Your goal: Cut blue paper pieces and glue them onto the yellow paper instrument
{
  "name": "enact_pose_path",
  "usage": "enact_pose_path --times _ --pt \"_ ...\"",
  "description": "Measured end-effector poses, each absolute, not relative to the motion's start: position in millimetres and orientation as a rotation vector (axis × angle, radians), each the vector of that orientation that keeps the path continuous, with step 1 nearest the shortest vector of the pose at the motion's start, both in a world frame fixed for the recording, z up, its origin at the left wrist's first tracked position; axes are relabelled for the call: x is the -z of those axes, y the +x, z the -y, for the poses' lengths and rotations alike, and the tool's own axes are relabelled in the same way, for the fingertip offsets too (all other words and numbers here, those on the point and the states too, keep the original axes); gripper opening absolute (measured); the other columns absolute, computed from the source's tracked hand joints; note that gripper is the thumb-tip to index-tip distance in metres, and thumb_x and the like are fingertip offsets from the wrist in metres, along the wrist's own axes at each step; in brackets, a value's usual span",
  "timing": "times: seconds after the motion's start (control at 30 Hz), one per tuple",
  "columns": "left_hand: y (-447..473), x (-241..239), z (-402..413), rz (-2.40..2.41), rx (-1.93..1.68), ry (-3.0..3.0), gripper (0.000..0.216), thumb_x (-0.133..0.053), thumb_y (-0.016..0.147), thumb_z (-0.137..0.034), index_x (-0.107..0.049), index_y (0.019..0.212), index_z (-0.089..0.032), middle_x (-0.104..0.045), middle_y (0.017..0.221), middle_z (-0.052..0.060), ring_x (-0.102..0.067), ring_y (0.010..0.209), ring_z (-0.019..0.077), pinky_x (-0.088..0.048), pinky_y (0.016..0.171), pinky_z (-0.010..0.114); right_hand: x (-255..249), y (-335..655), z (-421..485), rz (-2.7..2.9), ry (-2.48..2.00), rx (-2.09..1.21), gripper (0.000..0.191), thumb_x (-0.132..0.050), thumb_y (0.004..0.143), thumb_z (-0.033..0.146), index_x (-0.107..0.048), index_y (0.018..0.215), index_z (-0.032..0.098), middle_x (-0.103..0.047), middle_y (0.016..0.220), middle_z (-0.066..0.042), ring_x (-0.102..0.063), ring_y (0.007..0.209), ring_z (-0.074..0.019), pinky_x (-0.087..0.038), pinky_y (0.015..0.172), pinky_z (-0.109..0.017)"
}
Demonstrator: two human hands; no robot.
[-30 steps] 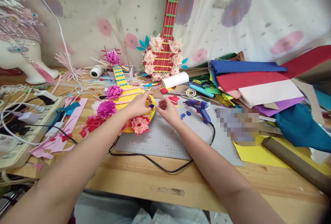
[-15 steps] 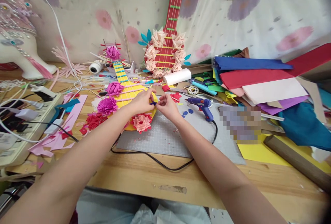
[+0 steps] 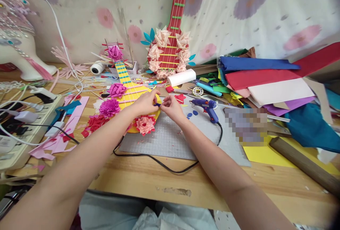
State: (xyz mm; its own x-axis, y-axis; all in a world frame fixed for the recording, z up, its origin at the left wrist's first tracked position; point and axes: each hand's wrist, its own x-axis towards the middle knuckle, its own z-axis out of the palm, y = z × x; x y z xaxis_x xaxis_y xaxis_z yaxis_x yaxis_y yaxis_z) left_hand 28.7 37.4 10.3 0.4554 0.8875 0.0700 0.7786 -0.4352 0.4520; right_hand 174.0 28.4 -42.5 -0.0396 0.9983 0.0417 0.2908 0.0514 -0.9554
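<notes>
Between my fingertips is a small dark blue paper piece (image 3: 157, 105), too small to make out its shape. My left hand (image 3: 147, 102) pinches it from the left, and my right hand (image 3: 170, 107) pinches it from the right. Both hands are over the right edge of a yellow paper lute (image 3: 132, 97), which carries pink strings, magenta flowers (image 3: 109, 107) and a pink-and-red flower (image 3: 145, 125). Loose blue paper ovals (image 3: 195, 112) lie on the grey cutting mat (image 3: 162, 147) to the right, beside a blue glue gun (image 3: 205, 105).
The glue gun's black cord (image 3: 170, 170) loops across the table's front. A red paper lute (image 3: 170, 51) leans at the back. Stacked coloured paper (image 3: 268, 81) fills the right side, near a brown roll (image 3: 302, 162). A power strip (image 3: 50, 116) with cables sits at left.
My fingers have shifted slightly around the blue piece, and a little more of it shows between them. The whole view has moved slightly; the other things stay in place.
</notes>
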Motion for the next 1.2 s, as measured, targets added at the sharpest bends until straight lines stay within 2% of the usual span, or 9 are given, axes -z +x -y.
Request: enact_pose_path --times 0.47,0.67,1.2 --pt "28.5 -11.1 -38.9 -1.426 -0.387 2.346 0.048 -0.056 0.065 -0.019 -0.044 0.112 -0.018 -0.062 0.085 0.003 -0.059 0.080 0.0185 -0.043 0.070 0.029 48.4 173.4 -27.6 1.452 -1.292 -1.069 0.025 -0.056 0.062 0.015 -0.039 0.080 0.022 -0.054 0.064 0.008 -0.056 0.062 -0.0111 -0.042 0.063 -0.026" --pt "28.7 -10.4 -39.5 -1.416 -0.399 2.349 0.048 -0.057 0.065 -0.020 -0.044 0.111 -0.019 -0.061 0.084 0.002 -0.058 0.080 0.0183 -0.043 0.072 0.029 48.3 174.0 -29.5 1.461 -1.389 -1.005 0.025 -0.058 0.063 0.020 -0.040 0.081 0.022 -0.055 0.068 0.006 -0.058 0.067 -0.0127 -0.043 0.064 -0.028" --pt "29.5 -10.8 -40.5 -1.432 -0.400 2.341 0.049 -0.057 0.064 -0.017 -0.045 0.111 -0.018 -0.062 0.083 0.003 -0.059 0.079 0.0179 -0.044 0.072 0.029 46.4 173.0 -28.1 1.455 -1.354 -1.060 0.026 -0.058 0.062 0.017 -0.040 0.080 0.022 -0.055 0.067 0.006 -0.056 0.065 -0.0118 -0.041 0.062 -0.026"
